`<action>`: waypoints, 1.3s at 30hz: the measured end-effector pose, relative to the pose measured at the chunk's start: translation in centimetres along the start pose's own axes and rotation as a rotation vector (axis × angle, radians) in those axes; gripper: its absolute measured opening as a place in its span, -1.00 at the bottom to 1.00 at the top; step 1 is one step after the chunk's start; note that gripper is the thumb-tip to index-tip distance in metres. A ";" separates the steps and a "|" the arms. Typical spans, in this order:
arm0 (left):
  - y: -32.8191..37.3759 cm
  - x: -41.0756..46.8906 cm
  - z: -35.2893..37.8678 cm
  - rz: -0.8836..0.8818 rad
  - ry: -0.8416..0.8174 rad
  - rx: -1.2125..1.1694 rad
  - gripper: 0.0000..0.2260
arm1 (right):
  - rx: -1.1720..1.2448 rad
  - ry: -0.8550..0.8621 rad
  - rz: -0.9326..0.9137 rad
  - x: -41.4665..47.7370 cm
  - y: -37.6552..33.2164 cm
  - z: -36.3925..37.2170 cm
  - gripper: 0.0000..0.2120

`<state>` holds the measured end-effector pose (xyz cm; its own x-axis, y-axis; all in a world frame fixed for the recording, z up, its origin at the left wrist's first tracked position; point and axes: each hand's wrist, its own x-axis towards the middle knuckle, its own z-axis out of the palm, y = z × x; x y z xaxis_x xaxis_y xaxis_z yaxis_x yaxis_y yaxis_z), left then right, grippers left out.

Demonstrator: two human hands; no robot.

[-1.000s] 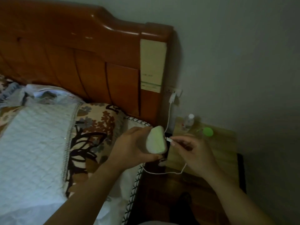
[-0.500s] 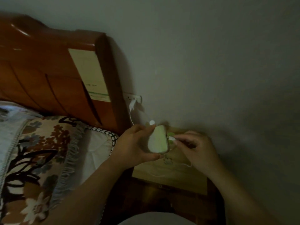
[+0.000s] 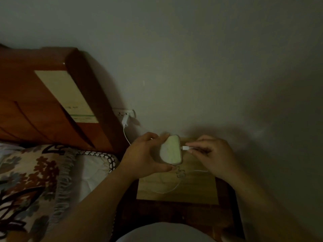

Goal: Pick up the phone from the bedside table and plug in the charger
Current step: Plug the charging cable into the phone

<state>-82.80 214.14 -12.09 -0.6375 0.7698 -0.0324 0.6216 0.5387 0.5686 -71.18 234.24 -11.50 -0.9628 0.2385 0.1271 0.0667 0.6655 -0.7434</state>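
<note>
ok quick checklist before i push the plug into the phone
1. Phone gripped in left hand: ok.
2. Plug pinched in right hand: ok.
3. Plug tip at the phone's end edge: ok.
4. Plug fully seated in the port: cannot tell, too dim.
5. Charger in wall socket: ok.
6. Cable slack over bedside table: ok.

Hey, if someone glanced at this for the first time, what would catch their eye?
Mid-frame, the left hand holds a pale green phone above the bedside table, while the right hand brings the white charger plug to its end. At left, a glossy wooden headboard stands against the wall.
</note>
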 end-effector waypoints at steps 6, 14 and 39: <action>-0.4 0.6 -1.1 0.046 -0.015 -0.017 -0.17 | -0.038 0.021 -0.020 0.4 -0.5 -0.1 -0.84; -1.2 0.9 -2.1 0.067 -0.051 0.001 -0.18 | -0.007 -0.011 0.035 0.7 -1.7 0.7 -0.85; -1.5 1.2 -0.7 0.148 -0.153 0.122 -0.18 | -0.023 0.007 0.090 -1.7 -1.8 2.8 -0.87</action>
<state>-84.81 214.05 -12.37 -0.4645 0.8814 -0.0857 0.7597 0.4463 0.4729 -70.38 230.71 -12.22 -0.9508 0.3028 0.0653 0.1586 0.6571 -0.7369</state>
